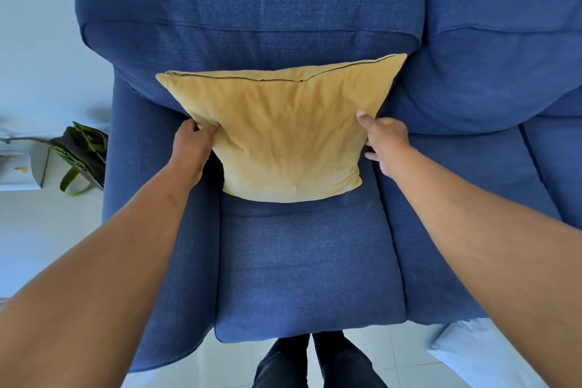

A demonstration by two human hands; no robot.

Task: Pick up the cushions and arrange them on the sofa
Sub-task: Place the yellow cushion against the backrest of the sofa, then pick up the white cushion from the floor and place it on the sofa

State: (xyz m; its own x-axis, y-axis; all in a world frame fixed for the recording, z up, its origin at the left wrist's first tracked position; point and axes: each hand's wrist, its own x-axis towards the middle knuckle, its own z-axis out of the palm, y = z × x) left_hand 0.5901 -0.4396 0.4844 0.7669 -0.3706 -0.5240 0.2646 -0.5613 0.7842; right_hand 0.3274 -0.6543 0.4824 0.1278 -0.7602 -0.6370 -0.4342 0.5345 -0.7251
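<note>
A yellow cushion [283, 132] stands tilted on the left seat of the blue sofa [308, 261], its zipped top edge leaning against the back cushion. My left hand [192, 145] pinches the cushion's left edge, fingers closed on the fabric. On the other side, my right hand [382, 142] grips the right edge, thumb on the front and fingers behind. Part of a pale cushion [482, 353] lies on the floor at the lower right, cut off by the frame.
A green and black bag [83, 151] leans against the sofa's left arm, next to a white low table [19, 167]. A white wall runs behind the sofa. My legs [315, 362] stand on the pale tiled floor at the seat's front edge.
</note>
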